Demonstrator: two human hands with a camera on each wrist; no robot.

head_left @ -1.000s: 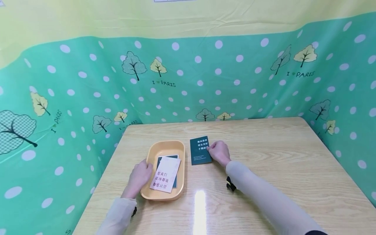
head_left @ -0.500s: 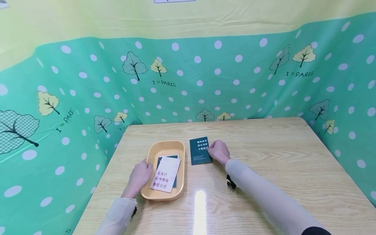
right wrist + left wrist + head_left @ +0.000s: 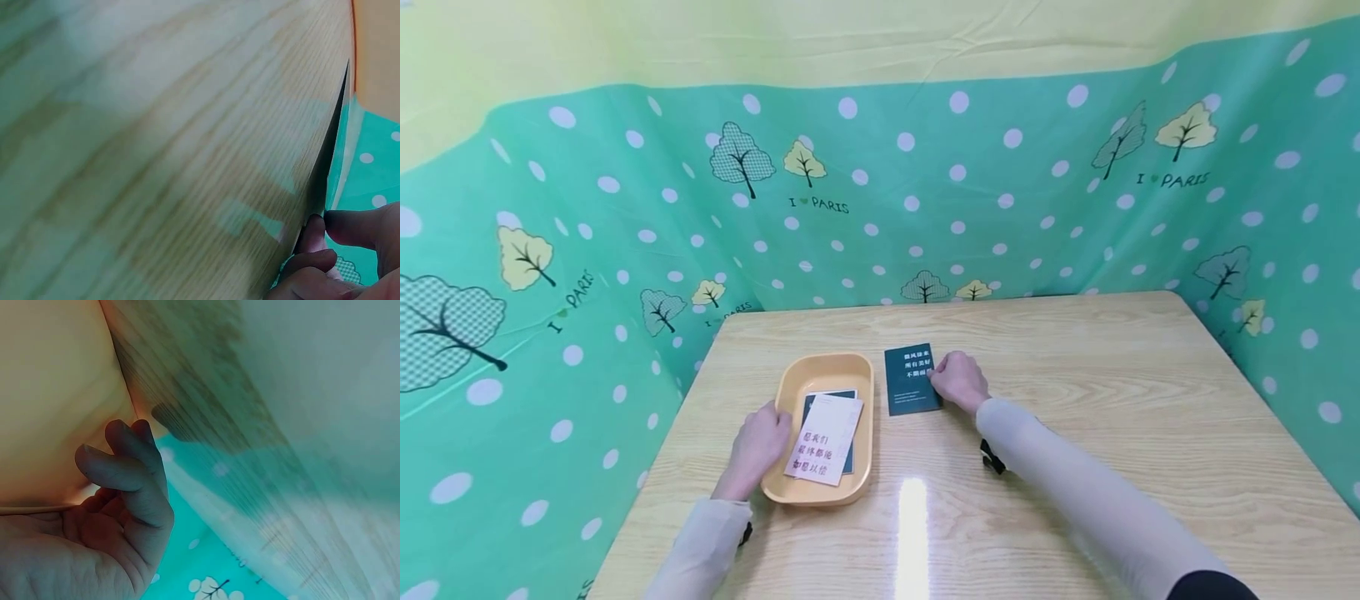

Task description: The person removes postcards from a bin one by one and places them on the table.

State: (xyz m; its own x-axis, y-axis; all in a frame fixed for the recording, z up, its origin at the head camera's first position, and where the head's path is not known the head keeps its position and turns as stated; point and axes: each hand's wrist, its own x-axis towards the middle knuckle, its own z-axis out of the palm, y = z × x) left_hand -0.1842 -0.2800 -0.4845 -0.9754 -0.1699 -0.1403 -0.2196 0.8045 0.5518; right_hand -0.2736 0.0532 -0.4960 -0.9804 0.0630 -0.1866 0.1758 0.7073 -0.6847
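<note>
On the left of the table, in the head view, an orange plastic tray (image 3: 865,442) holds a white card (image 3: 831,425) with red characters, lying over a dark green card (image 3: 850,460). My left hand (image 3: 762,440) grips the tray's left rim; in the left wrist view its curled fingers lie against the outer wall. Right of the tray, another dark green card (image 3: 906,379) with white characters lies on the table. My right hand (image 3: 958,379) pinches its right edge between thumb and finger, as the right wrist view shows; that view sees the card (image 3: 328,159) almost edge-on.
The light wood table (image 3: 1075,375) extends to both sides and in front of the hands. A green and yellow patterned cloth (image 3: 925,192) hangs behind the table and at both sides. A bright light reflection lies on the tabletop near the front.
The head view has tilted slightly, so everything on the table appears a little higher. Both hands, the tray and the cards keep their places relative to each other.
</note>
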